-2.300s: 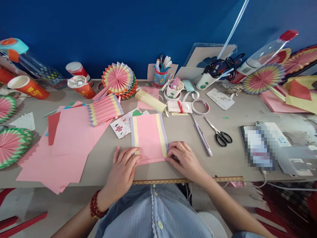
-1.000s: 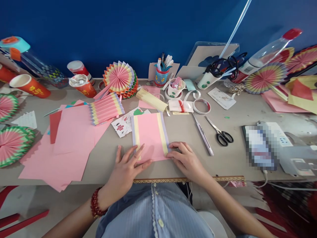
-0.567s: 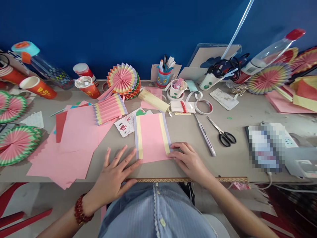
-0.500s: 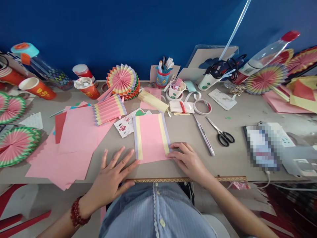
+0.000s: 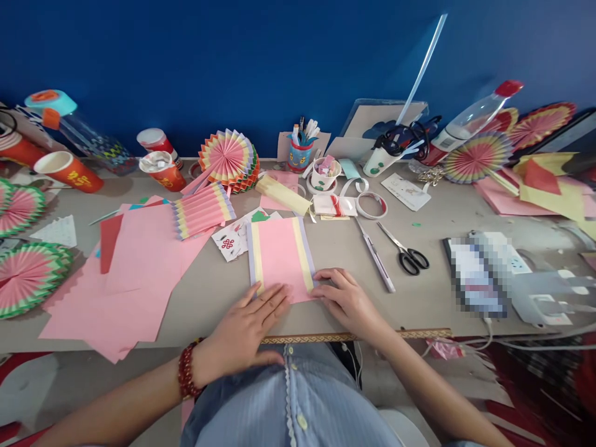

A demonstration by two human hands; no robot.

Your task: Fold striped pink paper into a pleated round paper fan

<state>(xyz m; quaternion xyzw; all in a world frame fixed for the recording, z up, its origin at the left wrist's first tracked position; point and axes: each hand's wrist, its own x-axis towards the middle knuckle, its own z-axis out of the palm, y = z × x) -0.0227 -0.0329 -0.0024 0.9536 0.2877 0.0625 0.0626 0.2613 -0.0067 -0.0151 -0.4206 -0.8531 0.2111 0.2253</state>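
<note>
A pink paper sheet [image 5: 282, 251] with yellow and lavender bands down both sides lies flat at the centre of the frame, near the front edge of the table [image 5: 200, 310]. The left hand [image 5: 246, 332] is spread palm-down over its lower left corner, holding nothing, fingers extended onto the pink part. The right hand [image 5: 349, 304] touches the lower right edge with bent fingers; whether it pinches the paper cannot be told. Just beyond the sheet's upper left corner is a white card with a red knot print [image 5: 229, 243]. Left of centre, a pleated paper strip [image 5: 202, 212] partly covers loose pink sheets [image 5: 144, 248]. To the right of the sheet lie a utility knife [image 5: 379, 264] and black-handled scissors [image 5: 410, 259], with a tape roll [image 5: 371, 205] above them. At upper centre, a pen cup [image 5: 298, 156] stands right of a folded paper rosette [image 5: 227, 156].
</note>
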